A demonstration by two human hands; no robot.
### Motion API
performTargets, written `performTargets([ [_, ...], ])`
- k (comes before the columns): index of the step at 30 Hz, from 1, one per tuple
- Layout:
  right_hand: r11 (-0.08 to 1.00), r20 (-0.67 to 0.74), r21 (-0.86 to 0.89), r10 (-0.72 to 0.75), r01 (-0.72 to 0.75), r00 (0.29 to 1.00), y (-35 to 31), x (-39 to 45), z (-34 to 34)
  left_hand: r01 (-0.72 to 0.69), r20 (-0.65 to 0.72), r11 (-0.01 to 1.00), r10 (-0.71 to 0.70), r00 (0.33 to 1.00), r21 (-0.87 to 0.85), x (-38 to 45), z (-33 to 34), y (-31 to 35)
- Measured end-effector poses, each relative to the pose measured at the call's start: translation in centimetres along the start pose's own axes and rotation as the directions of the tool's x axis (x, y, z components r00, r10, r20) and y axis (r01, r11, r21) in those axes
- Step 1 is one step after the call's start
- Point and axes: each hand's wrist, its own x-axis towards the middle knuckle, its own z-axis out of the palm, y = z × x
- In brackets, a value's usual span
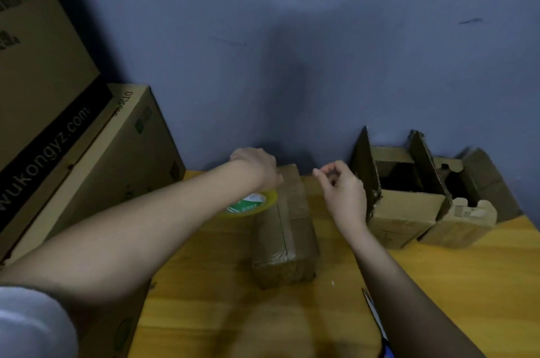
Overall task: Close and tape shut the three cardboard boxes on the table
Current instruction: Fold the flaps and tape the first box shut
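Cardboard boxes are what this is about, and three small ones sit on the yellow wooden table (292, 322), but going from the left you first hit two big stacked cartons (87, 153), the upper one with "wukongyz.com" printed on a black band and cut off by the frame edge. Then comes the left hand (257, 166), reached out over the far end of the closed box (285, 229) in the middle of the table, fingers curled downward at its top edge; can't really tell what it's gripping because the fingertips are hidden behind the hand. Under that wrist is a tape roll (252, 202), yellowish with a green and white label, touching the closed box's left side and partly covered by the arm. The right hand (342, 191) hovers just right of the box, thumb and forefinger pinched together, maybe on clear tape, too faint to say. Further right are two open boxes (409, 205) side by side with flaps standing up, insides dark. Something thin pokes out beside the right forearm at the bottom, mostly hidden.
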Motion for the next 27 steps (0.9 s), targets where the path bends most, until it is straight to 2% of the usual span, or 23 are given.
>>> performTargets([
  [3, 0.971, 0.122, 0.117, 0.195, -0.209, 0.973, 1.8, -0.5, 0.9, -0.009, -0.005, 0.999, 0.009, 1.0, 0.034, -0.1, 0.8, -0.1],
  [10, 0.909, 0.36, 0.239, 0.243, -0.341, 0.901, 3.9, 0.0, 2.7, -0.008, 0.014, 1.0, 0.007, 1.0, 0.027, -0.6, 2.1, 0.1],
  [18, 0.864, 0.366, 0.277, 0.31, -0.42, 0.878, 5.2, -0.4, 3.9, -0.004, 0.043, 0.999, 0.002, 0.999, 0.036, 0.9, 2.3, 0.5],
  [23, 0.814, 0.377, 0.321, 0.36, -0.485, 0.853, 5.6, -1.5, 4.9, -0.022, 0.013, 1.0, 0.022, 1.0, 0.021, 1.0, 2.2, 0.1],
  [27, 0.848, 0.341, 0.27, 0.359, -0.456, 0.869, 5.2, -2.1, 5.8, -0.021, -0.021, 1.0, 0.022, 1.0, 0.006, 1.1, 2.5, -0.1],
])
